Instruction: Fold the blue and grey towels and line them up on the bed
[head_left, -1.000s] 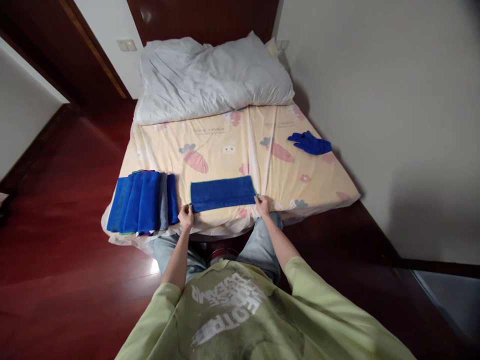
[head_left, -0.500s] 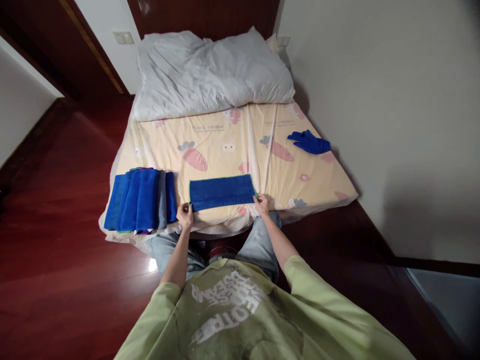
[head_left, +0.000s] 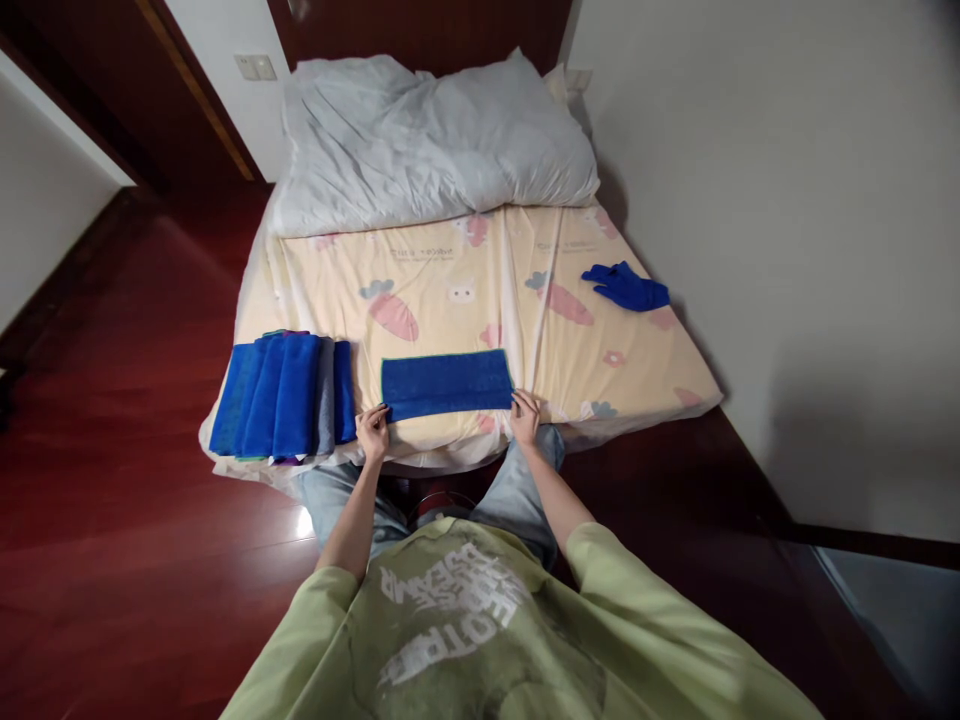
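Note:
A blue towel point(head_left: 447, 384) with a green edge lies folded into a long rectangle near the front of the bed. At its near left corner, my left hand point(head_left: 373, 432) pinches the cloth between thumb and fingers. My right hand point(head_left: 526, 415) is closed on the edge at the near right corner. To the left of my left hand sits a pile of folded towels point(head_left: 294, 395), mostly blue, with a grey one and bits of purple and green showing.
The bed point(head_left: 450, 290) has a pale yellow sheet with carrot prints. A large white pillow or quilt point(head_left: 435, 140) lies across its far end. A crumpled blue cloth point(head_left: 628, 286) rests near the right edge, beside a grey wall point(head_left: 787, 250). Dark red floor point(head_left: 135, 480) stretches out on the left.
The view has shifted slightly, so the scene sits a little to the right. Both hands stay at the towel's near corners, and the towel looks much the same.

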